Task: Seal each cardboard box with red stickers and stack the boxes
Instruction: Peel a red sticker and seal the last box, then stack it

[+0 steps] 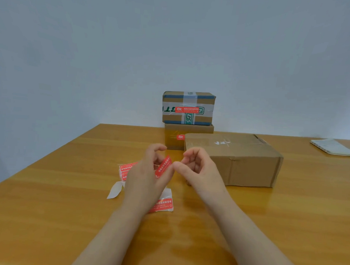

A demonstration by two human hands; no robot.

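Above the middle of the tabletop (pixel 66 217), the left hand (pixel 146 177) had its fingers curled and pinched a red sticker (pixel 163 167), held tilted on edge. The right hand (pixel 196 169) met it from the right, thumb and forefinger nipping the sticker's upper end and the other fingers loosely bent. It looked like peeling, or readying the sticker for a box.

Just right of the hands sat the plain box (pixel 235 159), with no red sticker showing on it. Far behind, against the wall, the top box (pixel 188 108) rested on the lower box (pixel 174 136), each carrying one red label on its near face.

The likely trouble was the bare adhesive. With both hands so close, the sticker could fold onto itself or cling to a finger, or it could go onto the box crooked and miss the seam.

The count was three boxes, two stacked and one not. One sticker was in the hands and two were on boxes. One near sticker (pixel 164 205) lay on its backing, and at least two loose stickers (pixel 126 169) lay to the left, partly hidden. There was also one white backing strip (pixel 115 190) and one notebook (pixel 330 147), far right.
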